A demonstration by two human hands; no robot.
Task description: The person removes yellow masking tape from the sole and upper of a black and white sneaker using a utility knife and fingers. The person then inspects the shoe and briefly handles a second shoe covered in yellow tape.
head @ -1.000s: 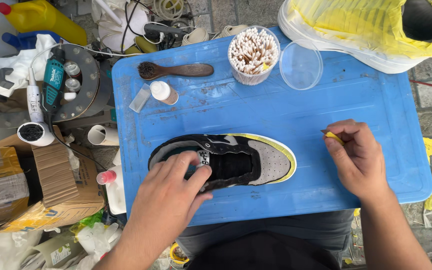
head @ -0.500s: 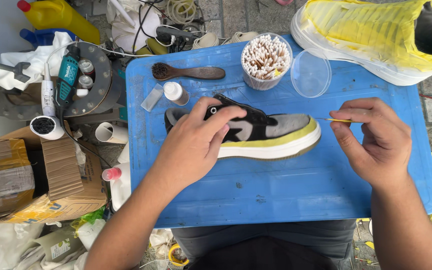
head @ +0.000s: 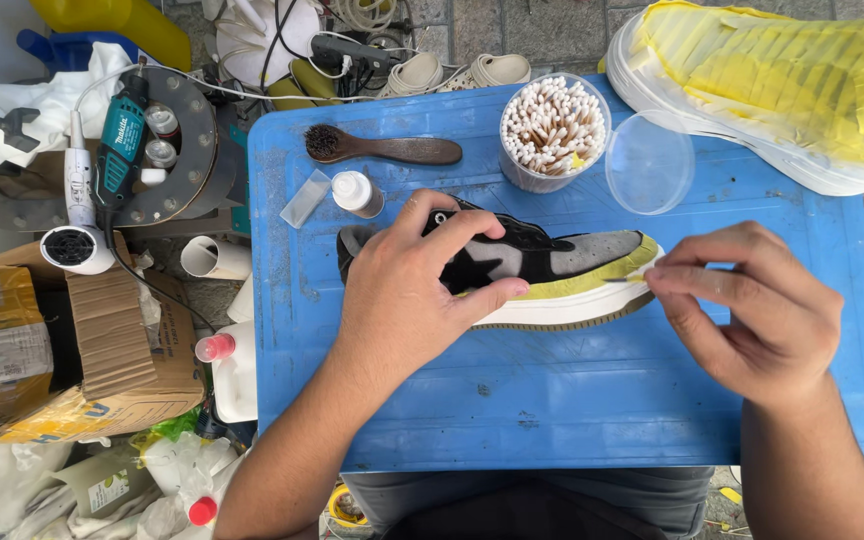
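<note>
Left hand (head: 407, 300) clasps the sneaker (head: 542, 270) on its side, long axis left-right across the blue desk (head: 572, 400). Right hand (head: 752, 310), nearer the toe, pinches a thin stick (head: 635, 279) against the yellow edge.

I counted one black and grey sneaker (head: 552, 265) at the centre of the blue table (head: 572, 410), under my two hands, left (head: 407, 300) and right (head: 752, 315). One taped yellow shoe (head: 772, 90) sat at two o'clock. At twelve stood one cup of cotton swabs (head: 554, 130), too many to count, with one clear lid (head: 649, 162) beside it. At eleven lay one wooden brush (head: 382, 148) and one small white bottle (head: 357, 192). One cardboard box (head: 62, 350) was at nine.
</note>
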